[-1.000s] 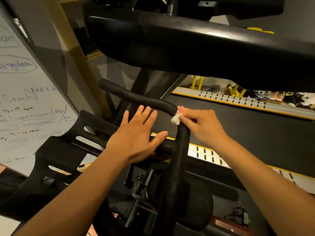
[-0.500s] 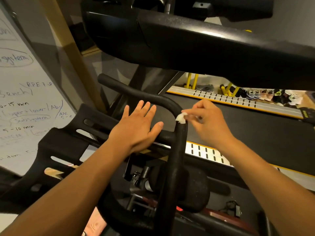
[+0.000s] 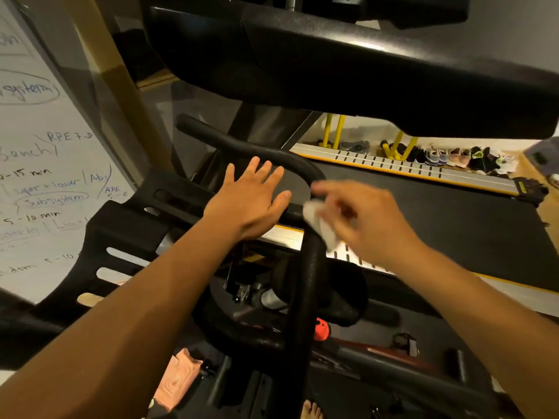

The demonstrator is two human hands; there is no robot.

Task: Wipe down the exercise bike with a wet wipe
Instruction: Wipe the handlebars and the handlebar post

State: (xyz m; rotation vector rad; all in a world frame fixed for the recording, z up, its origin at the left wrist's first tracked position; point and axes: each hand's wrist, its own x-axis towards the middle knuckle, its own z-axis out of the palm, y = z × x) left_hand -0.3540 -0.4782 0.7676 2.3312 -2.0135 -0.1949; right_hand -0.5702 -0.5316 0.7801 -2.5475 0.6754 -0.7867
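The exercise bike's black foam handlebar (image 3: 242,145) curves from upper left round to a bar (image 3: 304,297) running down toward me. My right hand (image 3: 366,219), blurred by motion, pinches a small white wet wipe (image 3: 319,226) against the right side of that bar, just below the bend. My left hand (image 3: 251,196) lies flat with fingers spread on the crossbar inside the loop, thumb next to the bend. The bike's black console (image 3: 348,65) hangs overhead, and its frame and a red knob (image 3: 321,329) sit below.
A whiteboard (image 3: 45,176) with handwriting leans on the left behind a slotted black tray (image 3: 121,237). A treadmill deck (image 3: 453,219) with yellow-edged rails stretches to the right, and several shoes (image 3: 459,157) line the far wall. A pink packet (image 3: 178,379) lies low down.
My right hand slid the wipe from the top of the bend down the near bar, and more of the wipe shows. My left hand stayed flat on the crossbar.
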